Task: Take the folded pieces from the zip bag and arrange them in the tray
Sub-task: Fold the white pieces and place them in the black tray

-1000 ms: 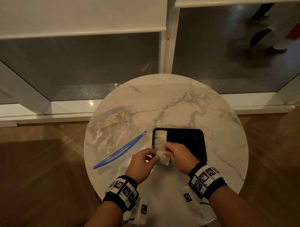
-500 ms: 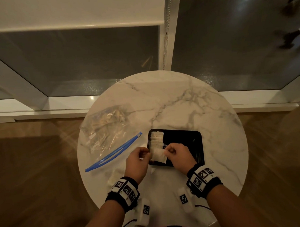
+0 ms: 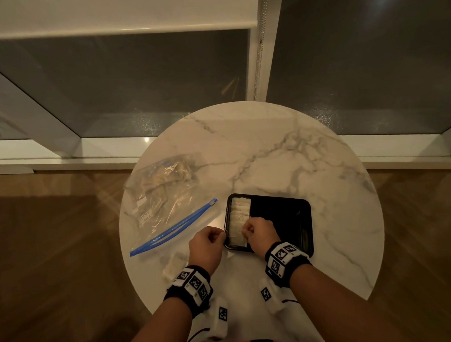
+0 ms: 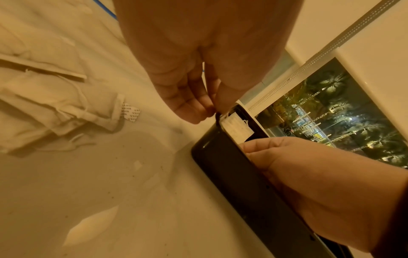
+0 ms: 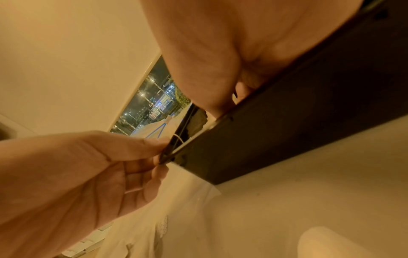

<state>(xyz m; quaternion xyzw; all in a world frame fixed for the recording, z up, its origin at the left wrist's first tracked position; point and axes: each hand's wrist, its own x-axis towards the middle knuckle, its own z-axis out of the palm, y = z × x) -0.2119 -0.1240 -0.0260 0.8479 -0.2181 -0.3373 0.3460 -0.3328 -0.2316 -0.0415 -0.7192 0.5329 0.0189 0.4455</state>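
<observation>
1. Folded piece [image 3: 237, 237] sits in the near-left corner of the black tray [image 3: 305, 229], pinched between your two hands.
2. Your left hand [image 3: 207, 244] pinches its left edge at the tray rim; your right hand [image 3: 260, 233] grips its right side.
3. More pieces [image 3: 240, 208] line the tray's left side beyond it.
4. Zip bag [image 3: 164, 196] lies to the left on the marble table [image 3: 308, 168], and one loose piece [image 3: 175, 266] lies just beside your left wrist.

A round marble table [image 3: 282, 153] carries a zip bag [image 3: 166, 198], black tray [image 3: 304, 227] and loose folded piece [image 3: 174, 264].
</observation>
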